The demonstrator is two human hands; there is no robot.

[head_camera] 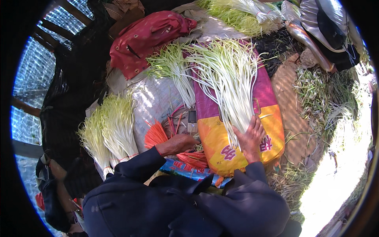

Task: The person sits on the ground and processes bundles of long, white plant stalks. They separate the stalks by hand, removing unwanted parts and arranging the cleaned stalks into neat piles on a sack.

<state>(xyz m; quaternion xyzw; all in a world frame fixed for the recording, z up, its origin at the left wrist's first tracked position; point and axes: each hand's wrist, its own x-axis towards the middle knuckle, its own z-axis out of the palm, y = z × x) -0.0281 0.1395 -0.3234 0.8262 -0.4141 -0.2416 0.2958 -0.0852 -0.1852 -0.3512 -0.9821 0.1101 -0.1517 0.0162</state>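
Note:
A large loose bundle of blanched garlic chives (234, 89), white in the stems and yellow-green at the tips, lies fanned out on a stuffed purple and yellow sack (269, 124). Around its lower stems my right hand (250, 134) is closed, thumb on the left side. My left hand (183, 143) is left of the sack, fingers curled and pointing right, over red-orange plastic tie strips (194, 160). Whether it pinches anything cannot be seen. Another fan of orange strips (155, 134) spreads beside my left wrist. Just above that hand lies a keypad phone (192, 121).
Tied chive bundles (118, 130) stand at the left, and more bundles (242, 14) lie at the top. A smaller loose bunch (180, 77) adjoins the sack. Red cloth (151, 38) covers something behind. Trimmed leaf waste (319, 91) litters the right, below another person's sleeve (309, 44).

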